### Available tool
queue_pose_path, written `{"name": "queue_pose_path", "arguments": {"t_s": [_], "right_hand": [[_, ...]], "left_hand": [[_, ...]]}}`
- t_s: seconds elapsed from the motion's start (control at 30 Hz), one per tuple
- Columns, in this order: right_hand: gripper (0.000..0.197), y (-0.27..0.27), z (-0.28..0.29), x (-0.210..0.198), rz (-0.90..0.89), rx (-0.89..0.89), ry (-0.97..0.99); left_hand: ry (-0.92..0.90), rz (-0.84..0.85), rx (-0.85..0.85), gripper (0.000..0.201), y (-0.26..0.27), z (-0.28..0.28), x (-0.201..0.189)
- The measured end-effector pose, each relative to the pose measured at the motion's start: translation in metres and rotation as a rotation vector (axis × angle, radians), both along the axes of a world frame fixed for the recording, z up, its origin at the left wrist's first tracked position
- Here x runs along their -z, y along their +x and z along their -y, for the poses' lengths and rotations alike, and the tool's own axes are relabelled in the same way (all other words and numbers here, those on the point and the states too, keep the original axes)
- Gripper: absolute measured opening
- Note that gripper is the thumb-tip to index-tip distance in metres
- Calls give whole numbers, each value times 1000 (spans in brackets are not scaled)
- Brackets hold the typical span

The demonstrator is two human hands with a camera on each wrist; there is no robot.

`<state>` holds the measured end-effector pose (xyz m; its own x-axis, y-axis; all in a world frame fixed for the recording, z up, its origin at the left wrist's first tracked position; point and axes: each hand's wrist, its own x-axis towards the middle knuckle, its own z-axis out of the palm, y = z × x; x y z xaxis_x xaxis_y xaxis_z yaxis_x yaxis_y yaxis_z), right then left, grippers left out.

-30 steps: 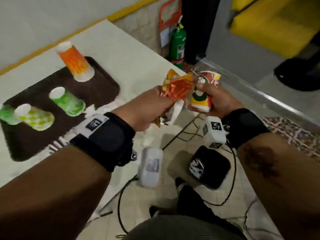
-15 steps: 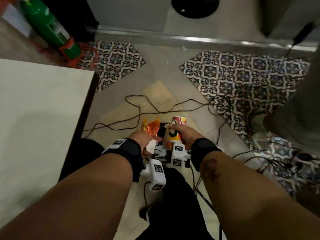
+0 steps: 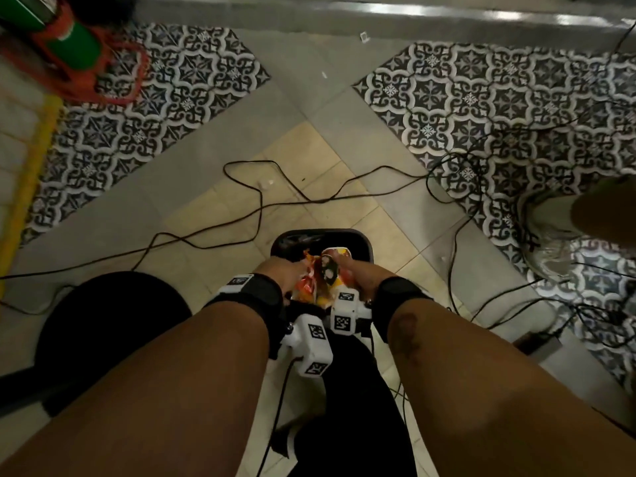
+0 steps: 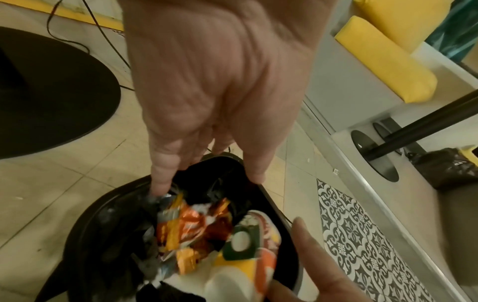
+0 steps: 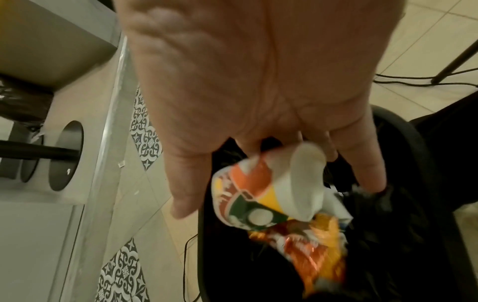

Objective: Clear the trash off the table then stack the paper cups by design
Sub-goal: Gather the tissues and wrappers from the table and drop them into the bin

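Both open hands (image 4: 220,85) just above falling wrapper (image 4: 186,224).

Counting what's showing up here: two hands, left hand (image 3: 282,273) and right hand (image 3: 351,270), are hovering over one black trash bin (image 3: 361,241). One orange snack wrapper (image 4: 186,228) and one crushed paper cup (image 5: 248,196) are sitting in it. One green fire extinguisher (image 3: 65,39) is lying on the floor.
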<state>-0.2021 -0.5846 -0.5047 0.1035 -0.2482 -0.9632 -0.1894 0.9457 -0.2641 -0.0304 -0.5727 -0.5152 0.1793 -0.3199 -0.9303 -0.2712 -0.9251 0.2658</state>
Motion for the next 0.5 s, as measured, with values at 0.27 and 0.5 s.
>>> {"name": "queue_pose_path", "arguments": {"t_s": [0.27,0.5], "right_hand": [[56,-19,7,-19,-43,-45,48],[46,-25,28,-147,41,-82,-271]], "left_hand": [[-124,163,248,54,22,-6,-52],[-290,259,318,53,1,-2,-184]]}}
